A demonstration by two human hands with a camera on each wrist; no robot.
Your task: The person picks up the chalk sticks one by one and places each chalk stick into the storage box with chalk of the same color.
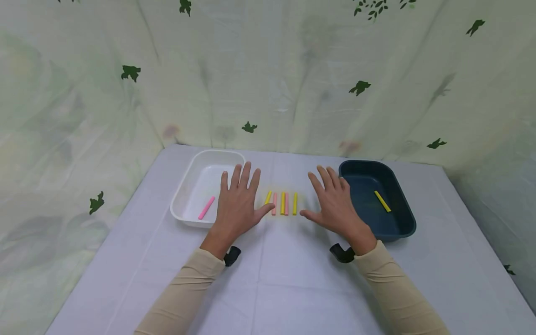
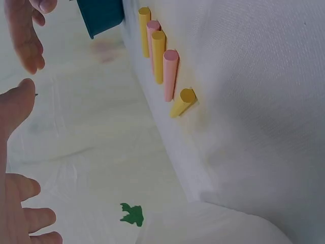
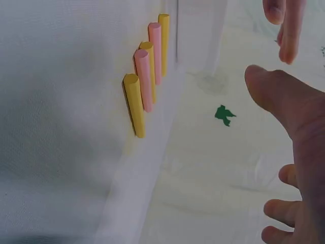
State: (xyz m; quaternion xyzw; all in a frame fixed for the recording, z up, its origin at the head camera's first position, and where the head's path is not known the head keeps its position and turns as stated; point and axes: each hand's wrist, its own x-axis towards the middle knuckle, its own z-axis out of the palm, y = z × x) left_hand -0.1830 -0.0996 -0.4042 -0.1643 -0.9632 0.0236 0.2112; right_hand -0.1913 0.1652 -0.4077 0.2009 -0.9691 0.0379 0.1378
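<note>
Both hands are held over the table with fingers spread and nothing in them. My left hand [image 1: 238, 204] overlaps the right side of the white tray [image 1: 183, 220] in the head view. My right hand [image 1: 335, 204] is beside the left rim of the dark blue tray [image 1: 404, 228]. Between the hands lies a row of chalk sticks, alternating yellow and pink; the leftmost yellow chalk [image 2: 182, 103] lies slanted, while the rightmost yellow chalk [image 3: 134, 105] lies straight. A pink chalk [image 1: 206, 208] rests in the white tray, and another yellow chalk [image 1: 382, 201] in the blue one.
A white cloth [image 1: 293, 298] covers the table, with faint yellowish dust around the chalk row. Behind the table's far edge hangs a pale curtain [image 1: 276, 70] with green leaf shapes. A black wrist mount [image 1: 342, 253] shows under the right wrist.
</note>
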